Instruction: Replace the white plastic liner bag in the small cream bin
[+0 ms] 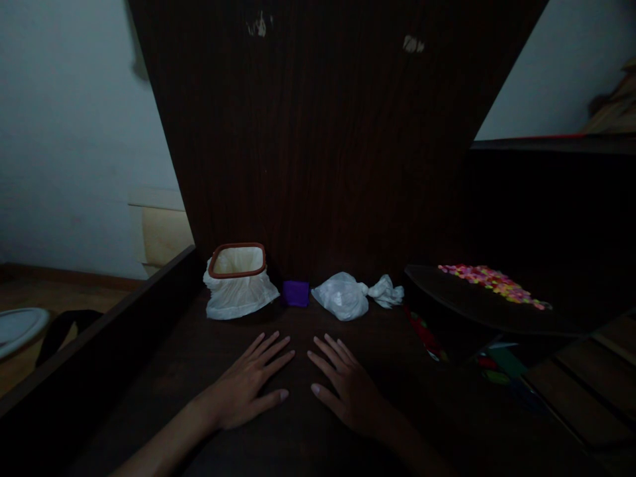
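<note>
My left hand (pixel 248 384) lies flat on the dark wooden surface (pixel 298 437), fingers spread and holding nothing. My right hand (pixel 348 387) rests flat beside it, also with spread fingers. Beyond the left hand stands a small bin (pixel 237 281) with a brown rim, lined with a white plastic bag. A purple object (pixel 296 293), folded or box-like, sits to the right of the bin. Farther right, past the right hand, is a knotted white plastic bag (pixel 344 295); what it holds cannot be made out. Both hands are apart from all these things.
A tall dark panel (pixel 318 146) rises behind the items. A raised dark edge (pixel 109 311) runs along the left. At right, a dark curved shelf (pixel 462 305) bears a cluster of pink and yellow pieces (pixel 491 281), with several coloured items underneath. The room is dim.
</note>
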A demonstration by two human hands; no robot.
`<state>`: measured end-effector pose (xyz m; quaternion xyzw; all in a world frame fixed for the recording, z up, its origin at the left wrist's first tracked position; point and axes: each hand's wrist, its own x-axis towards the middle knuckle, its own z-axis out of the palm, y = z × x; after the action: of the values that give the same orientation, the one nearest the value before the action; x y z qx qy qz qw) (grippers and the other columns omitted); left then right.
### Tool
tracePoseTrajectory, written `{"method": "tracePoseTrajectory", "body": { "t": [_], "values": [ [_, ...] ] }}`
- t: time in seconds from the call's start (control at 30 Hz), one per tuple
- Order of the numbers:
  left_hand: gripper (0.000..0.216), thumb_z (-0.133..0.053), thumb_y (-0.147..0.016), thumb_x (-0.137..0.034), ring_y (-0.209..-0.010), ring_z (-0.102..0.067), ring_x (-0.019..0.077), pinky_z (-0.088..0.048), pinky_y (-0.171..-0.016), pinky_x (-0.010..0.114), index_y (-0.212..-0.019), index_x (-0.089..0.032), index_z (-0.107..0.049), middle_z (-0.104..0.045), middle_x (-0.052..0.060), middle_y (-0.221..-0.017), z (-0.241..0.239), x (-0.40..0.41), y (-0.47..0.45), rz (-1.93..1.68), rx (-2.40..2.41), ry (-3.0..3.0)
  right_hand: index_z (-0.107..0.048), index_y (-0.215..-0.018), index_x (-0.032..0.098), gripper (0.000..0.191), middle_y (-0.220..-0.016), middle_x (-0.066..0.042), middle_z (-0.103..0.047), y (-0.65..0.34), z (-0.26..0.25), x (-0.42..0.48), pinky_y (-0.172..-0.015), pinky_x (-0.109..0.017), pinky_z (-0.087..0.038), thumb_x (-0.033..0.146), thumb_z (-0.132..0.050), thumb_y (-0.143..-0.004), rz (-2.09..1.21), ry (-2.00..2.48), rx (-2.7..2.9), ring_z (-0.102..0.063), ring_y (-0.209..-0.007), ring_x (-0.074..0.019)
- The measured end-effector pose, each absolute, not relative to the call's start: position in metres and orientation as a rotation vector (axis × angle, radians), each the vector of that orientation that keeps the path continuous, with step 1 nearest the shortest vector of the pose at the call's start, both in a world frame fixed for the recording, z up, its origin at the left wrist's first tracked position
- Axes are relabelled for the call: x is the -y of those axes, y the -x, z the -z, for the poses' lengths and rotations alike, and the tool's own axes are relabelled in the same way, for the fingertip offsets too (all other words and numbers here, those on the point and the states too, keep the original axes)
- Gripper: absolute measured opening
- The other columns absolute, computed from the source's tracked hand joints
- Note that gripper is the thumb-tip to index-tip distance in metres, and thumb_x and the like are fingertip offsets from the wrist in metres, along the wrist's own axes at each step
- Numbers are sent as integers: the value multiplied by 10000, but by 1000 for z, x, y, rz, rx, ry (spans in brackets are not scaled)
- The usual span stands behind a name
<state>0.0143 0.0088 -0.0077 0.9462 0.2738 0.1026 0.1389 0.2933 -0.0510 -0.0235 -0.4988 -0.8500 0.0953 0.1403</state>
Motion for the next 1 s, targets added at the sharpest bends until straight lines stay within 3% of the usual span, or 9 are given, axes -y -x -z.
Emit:
{"method": "tracePoseTrajectory", "body": {
  "t": [1.0],
  "values": [
    [661, -482, -1005, -529, -1538, -209, 348, -223, -1224, 637, -1587, -340, -233, -238, 58, -1667, 7, -8, -15, -262, -809, -2710, -396, -1545, 241, 563, -1647, -87, -281, -292, 22, 52, -1227, -589, -249, 458, -453, -1029, -258, 1422, 2471, -219, -1535, -305]
  ]
}}
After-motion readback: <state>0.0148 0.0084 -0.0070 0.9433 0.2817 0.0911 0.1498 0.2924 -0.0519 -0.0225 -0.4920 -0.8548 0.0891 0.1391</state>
